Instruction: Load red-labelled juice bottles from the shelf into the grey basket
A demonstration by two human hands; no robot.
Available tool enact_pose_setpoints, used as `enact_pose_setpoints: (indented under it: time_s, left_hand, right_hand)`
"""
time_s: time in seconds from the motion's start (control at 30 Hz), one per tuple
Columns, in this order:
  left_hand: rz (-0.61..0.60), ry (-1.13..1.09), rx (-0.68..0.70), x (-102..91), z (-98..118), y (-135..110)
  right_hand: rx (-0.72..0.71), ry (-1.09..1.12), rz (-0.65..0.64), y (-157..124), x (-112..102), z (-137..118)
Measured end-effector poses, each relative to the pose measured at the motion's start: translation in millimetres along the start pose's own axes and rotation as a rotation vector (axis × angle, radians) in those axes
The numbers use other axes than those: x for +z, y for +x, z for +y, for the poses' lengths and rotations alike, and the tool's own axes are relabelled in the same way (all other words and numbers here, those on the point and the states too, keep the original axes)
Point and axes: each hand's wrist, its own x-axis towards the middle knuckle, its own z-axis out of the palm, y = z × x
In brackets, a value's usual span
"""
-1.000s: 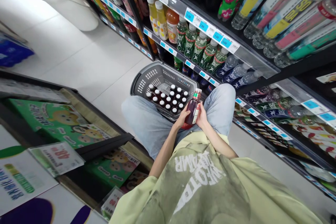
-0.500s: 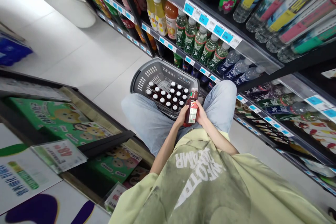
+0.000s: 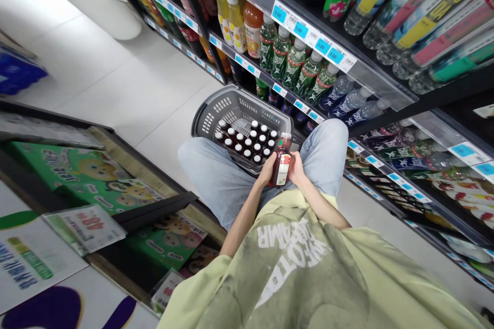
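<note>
Between my two hands stands a bottle of dark red drink [image 3: 283,164] with a white cap and a red-and-white label, tilted slightly, above my crossed legs. My left hand [image 3: 268,167] is wrapped round its left side. Against its right side presses my right hand [image 3: 296,166], fingers closed on it. Just beyond, a grey shopping basket [image 3: 204,108] rests on the floor, tipped toward my lap. Several dark bottles with white caps [image 3: 252,133] stand in rows inside it. The bottle's lower end is partly hidden near my lap.
A drinks shelf [image 3: 270,82] runs along the right, holding green bottles [image 3: 295,64], orange juice bottles [image 3: 252,25] and large soda bottles [image 3: 417,20]. At the left stands a low display of green boxes [image 3: 88,175] with price cards. Pale floor tiles [image 3: 154,82] lie between.
The bottle has turned a little in my hands, so its label faces differently, and it sits slightly lower. Both hands keep hold of it. The basket has not moved.
</note>
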Motion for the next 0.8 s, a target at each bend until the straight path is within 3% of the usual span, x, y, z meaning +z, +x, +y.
enact_pose_setpoints:
  time_s: [0.8]
  left_hand:
    - [-0.003,-0.155,-0.140,3.8,1.1,2.1]
  right_hand:
    - [-0.023,-0.002,0.025,2.4,0.6,1.1]
